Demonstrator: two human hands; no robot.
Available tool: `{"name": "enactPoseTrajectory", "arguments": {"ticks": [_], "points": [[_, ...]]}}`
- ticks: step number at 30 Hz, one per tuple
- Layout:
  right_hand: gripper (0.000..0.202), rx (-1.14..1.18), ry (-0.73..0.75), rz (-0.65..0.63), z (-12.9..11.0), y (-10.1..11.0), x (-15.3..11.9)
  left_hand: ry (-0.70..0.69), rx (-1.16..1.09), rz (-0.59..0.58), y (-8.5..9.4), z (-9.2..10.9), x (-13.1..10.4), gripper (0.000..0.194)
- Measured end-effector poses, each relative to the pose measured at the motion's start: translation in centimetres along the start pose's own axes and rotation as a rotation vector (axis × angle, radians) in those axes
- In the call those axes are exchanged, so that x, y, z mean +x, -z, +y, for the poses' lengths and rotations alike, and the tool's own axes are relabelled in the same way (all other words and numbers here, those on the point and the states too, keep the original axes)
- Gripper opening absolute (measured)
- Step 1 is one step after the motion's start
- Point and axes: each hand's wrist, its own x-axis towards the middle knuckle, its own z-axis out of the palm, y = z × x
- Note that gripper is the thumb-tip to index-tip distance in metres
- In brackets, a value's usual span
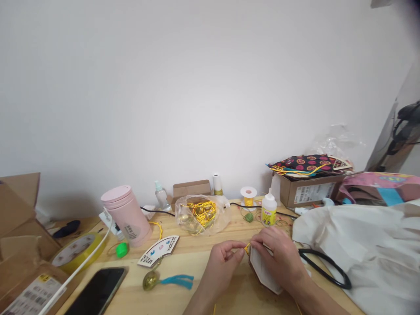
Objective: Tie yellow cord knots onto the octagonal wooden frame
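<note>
My left hand (226, 259) is closed in a pinch on a yellow cord (246, 248). The cord runs to the upper left edge of a flat, white, many-sided piece (265, 272) with a brown rim. Over the top of that piece lies my right hand (277, 251), gripping it with bent fingers that hide part of it. Left of my hands, a white fan-shaped ornament (159, 251) rests on the table, joined to a gold ball (151, 280) with a blue tassel (177, 280). A glue bottle (269, 210) stands upright just behind my right hand.
A clear bag of yellow cord (203, 214) and a cord spool (248, 197) sit behind. On the left are a pink canister (126, 214), yellow tape roll (78, 253), phone (96, 291) and cardboard box (26, 262). A full box (311, 188) and white cloth (364, 249) occupy the right.
</note>
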Motion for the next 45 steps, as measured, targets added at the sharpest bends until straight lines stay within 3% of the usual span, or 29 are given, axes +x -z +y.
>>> {"name": "enactPoseTrajectory", "arguments": {"ticks": [6, 13, 17, 23, 34, 39, 45], "points": [[0.024, 0.013, 0.044, 0.044, -0.1, 0.0, 0.1, 0.037, -0.009, 0.026, 0.0, 0.1, 0.1, 0.025], [0.018, 0.107, 0.026, -0.040, -0.4, 0.0, 0.2, 0.048, 0.027, 0.071, 0.2, 0.1, 0.0, 0.024], [0.015, 0.106, 0.036, -0.075, -0.3, -0.3, 0.0, -0.017, 0.087, 0.098, 0.2, 0.6, -0.2, 0.021], [0.016, 0.120, 0.064, -0.055, -0.2, -0.6, 0.0, -0.130, 0.043, 0.021, 0.0, 1.3, -0.4, 0.017], [0.022, 0.009, 0.090, 0.095, -0.5, 0.1, 0.1, -0.016, 0.127, 0.092, -0.3, 1.1, -0.3, 0.022], [0.018, 0.028, 0.043, 0.086, -0.2, 0.0, -0.1, 0.053, 0.006, 0.089, -0.3, 0.5, 0.0, 0.025], [0.016, 0.047, 0.026, 0.077, -0.2, -0.2, 0.0, 0.032, -0.050, 0.059, -0.2, 0.6, -0.1, 0.023]]}}
